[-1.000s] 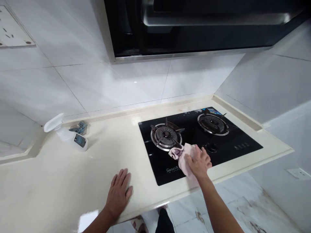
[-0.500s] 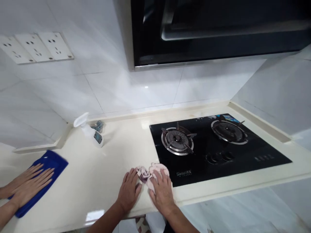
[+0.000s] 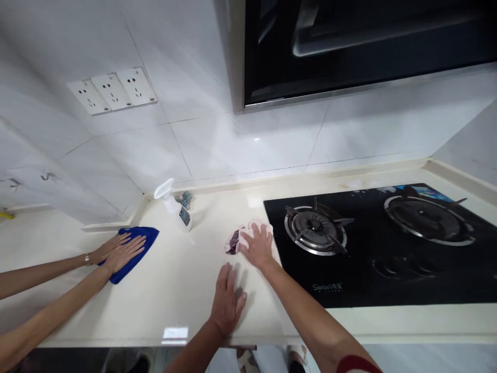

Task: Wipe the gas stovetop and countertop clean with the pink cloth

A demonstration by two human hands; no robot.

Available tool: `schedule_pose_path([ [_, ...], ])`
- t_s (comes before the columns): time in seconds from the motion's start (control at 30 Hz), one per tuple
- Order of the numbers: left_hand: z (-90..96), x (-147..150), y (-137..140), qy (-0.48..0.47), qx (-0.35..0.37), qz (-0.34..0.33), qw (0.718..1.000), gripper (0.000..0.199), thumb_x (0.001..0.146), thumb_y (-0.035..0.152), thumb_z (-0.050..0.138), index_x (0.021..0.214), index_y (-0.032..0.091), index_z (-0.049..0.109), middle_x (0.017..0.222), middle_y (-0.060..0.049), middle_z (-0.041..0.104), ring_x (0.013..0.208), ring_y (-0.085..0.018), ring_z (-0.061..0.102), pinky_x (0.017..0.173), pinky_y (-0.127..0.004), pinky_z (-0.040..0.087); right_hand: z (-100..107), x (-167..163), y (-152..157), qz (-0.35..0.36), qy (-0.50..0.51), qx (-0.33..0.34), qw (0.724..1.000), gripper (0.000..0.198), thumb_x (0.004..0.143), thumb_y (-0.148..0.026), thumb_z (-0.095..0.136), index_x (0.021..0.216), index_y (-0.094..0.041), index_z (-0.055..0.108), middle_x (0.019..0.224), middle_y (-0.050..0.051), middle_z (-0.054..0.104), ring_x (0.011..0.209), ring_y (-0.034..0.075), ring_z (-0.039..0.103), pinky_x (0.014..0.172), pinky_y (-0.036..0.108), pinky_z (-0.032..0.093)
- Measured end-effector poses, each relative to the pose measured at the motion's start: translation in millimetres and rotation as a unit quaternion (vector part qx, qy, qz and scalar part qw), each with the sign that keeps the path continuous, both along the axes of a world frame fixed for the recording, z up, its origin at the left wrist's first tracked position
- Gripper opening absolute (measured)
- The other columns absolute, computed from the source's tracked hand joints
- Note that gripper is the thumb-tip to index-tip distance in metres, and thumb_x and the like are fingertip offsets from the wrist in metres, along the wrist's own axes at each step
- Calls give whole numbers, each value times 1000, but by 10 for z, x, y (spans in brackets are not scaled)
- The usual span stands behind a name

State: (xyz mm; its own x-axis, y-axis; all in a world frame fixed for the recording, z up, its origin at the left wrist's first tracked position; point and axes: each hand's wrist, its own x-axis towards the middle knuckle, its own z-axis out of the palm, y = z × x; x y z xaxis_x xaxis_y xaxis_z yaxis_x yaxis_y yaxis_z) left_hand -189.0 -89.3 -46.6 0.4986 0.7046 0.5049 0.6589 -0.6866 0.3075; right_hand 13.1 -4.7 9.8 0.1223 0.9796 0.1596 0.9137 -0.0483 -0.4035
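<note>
My right hand presses on a crumpled pink cloth, its fingers bent over the fabric. A darker, purplish bunched part of the cloth sticks out to the left of my fingers. The cloth lies on the cream countertop, beside the left edge of the black gas hob. Nearer the counter's front edge, my left hand is open and holds nothing, with its thumb apart from the fingers. Whether it touches the counter I cannot tell.
At the left, another person's two hands press a blue cloth on the counter. A white spray bottle stands near the back wall, with a grey-blue crumpled item behind it. A black range hood overhangs the hob.
My right hand has pushed the pink cloth away from me, towards the back wall. My left hand has come off the cloth. The other person's blue cloth has also shifted, and the view has turned left.
</note>
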Motion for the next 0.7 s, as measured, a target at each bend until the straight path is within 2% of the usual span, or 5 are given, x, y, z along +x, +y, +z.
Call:
schedule_pose_path([
  [0.1, 34, -45, -25, -44, 13, 17, 999, 62, 101, 34, 46, 158, 29, 22, 166, -13, 24, 153, -31, 26, 116, -59, 39, -178, -430, -501, 100, 2, 16, 995, 47, 92, -49, 57, 137, -37, 61, 165, 6, 29, 153, 43, 8, 116, 66, 13],
  [0.2, 70, -219, -197, -13, -15, -9, 1000, 54, 102, 31, 45, 154, 25, 33, 150, -14, 50, 140, -27, 48, 110, -52, 46, -455, -708, -1199, 164, 12, 68, 984, 59, 92, -30, 54, 150, -31, 48, 163, 7, 34, 154, 37, 12, 120, 59, 19],
  [0.37, 109, -603, -739, 70, -33, -111, 991, 58, 98, 23, 52, 153, 27, 36, 148, -12, 55, 139, -24, 50, 109, -44, 49, -668, -374, -1937, 167, 10, 127, 978, 56, 84, -28, 63, 139, -36, 57, 160, 2, 39, 152, 36, 22, 117, 61, 30],
  [0.57, 189, -519, -863, 23, -38, -90, 995, 53, 95, 20, 52, 147, 29, 45, 141, -12, 60, 136, -27, 53, 105, -48, 53, -800, -147, -1980, 43, -18, 188, 981, 42, 86, -34, 64, 129, -32, 64, 157, 10, 42, 144, 43, 34, 106, 67, 38],
  [0.7, 275, -393, -716, -42, -78, -52, 995, 55, 96, 22, 51, 150, 27, 42, 144, -14, 56, 135, -27, 53, 106, -50, 53, -750, -345, -1447, 63, -5, 185, 981, 38, 90, -36, 60, 128, -32, 66, 154, 9, 47, 146, 42, 31, 111, 66, 32],
])
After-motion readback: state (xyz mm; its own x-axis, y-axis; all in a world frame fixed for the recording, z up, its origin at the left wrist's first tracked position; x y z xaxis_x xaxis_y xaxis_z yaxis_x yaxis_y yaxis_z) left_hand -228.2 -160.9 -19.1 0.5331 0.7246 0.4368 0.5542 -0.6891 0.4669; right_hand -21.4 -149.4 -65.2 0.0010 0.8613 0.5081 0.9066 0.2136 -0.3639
